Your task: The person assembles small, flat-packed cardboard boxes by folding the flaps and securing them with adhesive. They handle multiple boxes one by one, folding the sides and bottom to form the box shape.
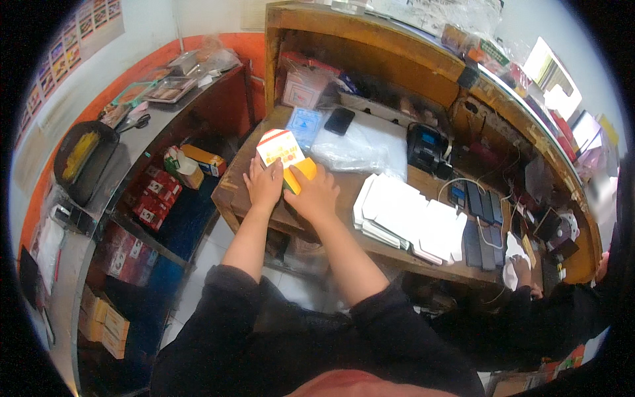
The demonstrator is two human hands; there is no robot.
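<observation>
Over the left end of the wooden desk (291,215), both my hands are at a small yellow and white cardboard box (301,169). Its white flap (278,142), edged in red with yellow print, sticks out beyond my fingers. My left hand (264,184) grips the left side, with the thumb near the middle of the box. My right hand (317,193) is closed over its yellow right part, hiding the lower portion. Just beyond lie a blue and white packet (304,126) and a dark phone (339,121) on a clear plastic-wrapped white bundle (360,144).
White sheets (410,218) are stacked to my right, before several dark phones (481,245) with cables. A black device (428,149) stands behind them. Another person's hand (521,270) is at the far right. A side counter (165,122) with shelved boxes (157,192) runs along my left.
</observation>
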